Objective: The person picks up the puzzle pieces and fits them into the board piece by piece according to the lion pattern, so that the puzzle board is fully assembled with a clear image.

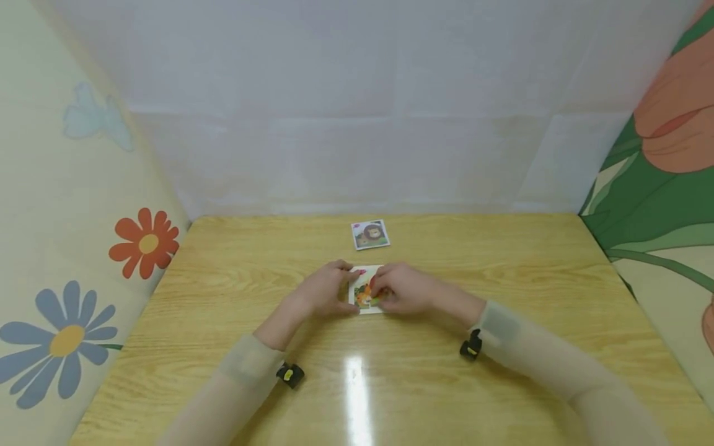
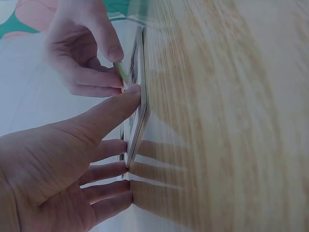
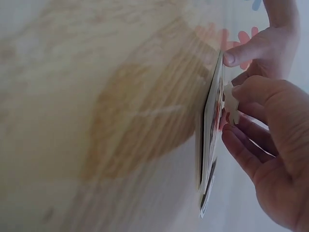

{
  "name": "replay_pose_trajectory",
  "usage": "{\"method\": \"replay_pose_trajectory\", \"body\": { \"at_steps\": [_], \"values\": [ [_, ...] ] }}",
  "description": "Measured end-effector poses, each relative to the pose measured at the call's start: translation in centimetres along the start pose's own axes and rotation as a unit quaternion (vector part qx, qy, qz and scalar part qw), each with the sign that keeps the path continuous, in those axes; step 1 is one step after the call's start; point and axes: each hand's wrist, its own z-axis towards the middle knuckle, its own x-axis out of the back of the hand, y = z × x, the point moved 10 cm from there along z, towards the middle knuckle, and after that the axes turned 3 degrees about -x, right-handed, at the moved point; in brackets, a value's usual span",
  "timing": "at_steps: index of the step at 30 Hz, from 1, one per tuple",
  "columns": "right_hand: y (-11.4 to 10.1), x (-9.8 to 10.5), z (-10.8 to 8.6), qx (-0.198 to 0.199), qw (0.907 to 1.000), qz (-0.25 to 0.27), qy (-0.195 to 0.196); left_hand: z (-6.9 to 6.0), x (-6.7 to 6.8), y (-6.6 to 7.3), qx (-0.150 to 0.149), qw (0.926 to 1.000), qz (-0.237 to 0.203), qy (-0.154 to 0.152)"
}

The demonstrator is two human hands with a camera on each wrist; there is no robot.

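A small animal jigsaw board (image 1: 372, 311) with a white border lies flat on the table, partly covered by both hands. My left hand (image 1: 323, 290) holds its left side, thumb on the near corner and fingers along the far side. Over the picture's right part, my right hand (image 1: 409, 289) pinches a small puzzle piece (image 3: 231, 104) between thumb and fingers. That piece stands tilted just off the board in the right wrist view; whether its lower edge touches cannot be told. Orange and green picture parts show between the hands in the head view.
Behind the board lies a second picture square (image 1: 370, 235) showing a lion. The wood-grain table (image 1: 251, 248) meets a white cloth backdrop (image 1: 357, 155) at its far edge. Flower-patterned panels (image 1: 56, 217) stand on both sides. A dark wrist device (image 1: 290, 375) sits on each sleeve.
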Motion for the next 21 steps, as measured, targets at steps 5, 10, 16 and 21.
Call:
{"method": "replay_pose_trajectory", "body": {
  "at_steps": [5, 10, 16, 21],
  "values": [
    [-0.41, -0.39, 0.09, 0.015, 0.9998, -0.013, -0.005, 0.04, 0.07, -0.17, 0.003, 1.0000, 0.004, -0.002],
    [-0.47, -0.62, 0.25, 0.014, 0.9993, -0.032, -0.012, 0.12, 0.11, -0.22, 0.001, 1.0000, 0.009, -0.001],
    [-0.80, -0.67, 0.14, 0.015, 0.9987, -0.045, -0.019, 0.29, -0.05, -0.04, -0.007, 0.9999, 0.015, -0.001],
    [-1.05, -0.74, 0.03, 0.022, 0.9979, -0.058, -0.017, 0.24, -0.13, -0.04, -0.005, 0.9999, 0.011, -0.001]
  ]
}}
